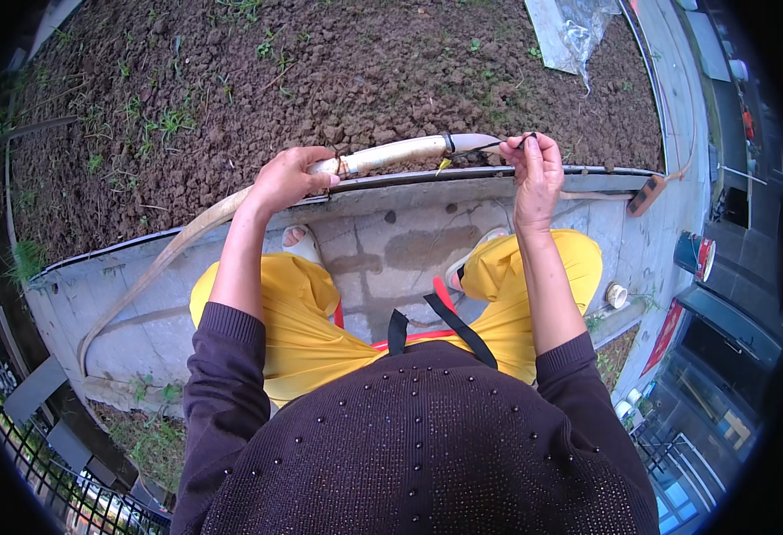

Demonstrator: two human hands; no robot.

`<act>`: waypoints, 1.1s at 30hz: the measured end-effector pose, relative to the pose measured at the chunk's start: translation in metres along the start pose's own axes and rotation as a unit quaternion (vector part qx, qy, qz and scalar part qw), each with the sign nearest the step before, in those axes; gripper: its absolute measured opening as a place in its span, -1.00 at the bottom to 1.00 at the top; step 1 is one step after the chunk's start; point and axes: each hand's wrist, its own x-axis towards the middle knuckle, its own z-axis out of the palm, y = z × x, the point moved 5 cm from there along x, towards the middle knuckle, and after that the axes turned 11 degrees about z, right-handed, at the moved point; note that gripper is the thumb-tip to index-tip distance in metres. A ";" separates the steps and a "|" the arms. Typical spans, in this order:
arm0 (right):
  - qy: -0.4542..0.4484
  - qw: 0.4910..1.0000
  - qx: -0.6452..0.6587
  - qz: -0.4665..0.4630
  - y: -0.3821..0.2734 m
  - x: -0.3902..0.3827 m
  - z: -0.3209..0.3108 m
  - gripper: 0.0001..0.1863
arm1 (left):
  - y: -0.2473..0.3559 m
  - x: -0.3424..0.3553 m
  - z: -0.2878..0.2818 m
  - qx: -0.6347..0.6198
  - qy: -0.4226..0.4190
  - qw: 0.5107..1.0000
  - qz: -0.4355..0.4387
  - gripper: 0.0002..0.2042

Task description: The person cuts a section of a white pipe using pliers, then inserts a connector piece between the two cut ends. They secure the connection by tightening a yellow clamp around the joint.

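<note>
Head view, upper centre: pale hose was grasped by left grip, black cord pinched by right grip; even tension seemed best.

Soil bed w/ clear plastic top R — brick nr bucket.

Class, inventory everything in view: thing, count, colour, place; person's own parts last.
Hose: at least one, whitish, along the kerb
Cord: one, black, at the hose
Soil bed: one, brown, beyond the kerb
Weeds: many, green, across the soil
Plastic sheet: one, clear, upper right
Block: one, reddish, right
Bucket: one, red and dark, far right
Shoes: two, whitish, below the kerb
Trousers: one pair, yellow, legs
Top: one, dark, lower middle
Left hand: one, bare, gripping hose
Right hand: one, bare, pinching cord
</note>
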 end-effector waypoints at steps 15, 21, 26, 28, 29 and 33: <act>0.013 0.948 -0.309 0.078 0.163 -0.026 -0.035 -0.82 | 0.009 0.003 -0.001 -0.003 -0.021 1.000 0.009 -0.49; 0.093 0.993 -0.070 -0.005 0.037 0.025 -0.077 -0.90 | 0.007 -0.001 -0.001 0.000 -0.013 1.000 0.002 -0.50; 0.050 0.988 -0.051 -0.134 -0.079 0.017 0.001 -0.86 | 0.008 0.001 0.000 -0.042 -0.026 0.999 -0.005 -0.53; 0.038 0.984 -0.035 -0.171 -0.107 0.015 0.024 -0.85 | 0.008 0.000 0.000 -0.033 -0.016 0.999 -0.004 -0.54; 0.040 0.982 -0.027 -0.185 -0.119 0.015 0.027 -0.85 | 0.009 -0.001 0.000 -0.029 -0.010 1.000 -0.002 -0.55; 0.080 0.968 -0.005 -0.237 -0.157 0.015 0.019 -0.86 | 0.012 0.000 0.000 -0.051 -0.008 0.999 0.016 -0.63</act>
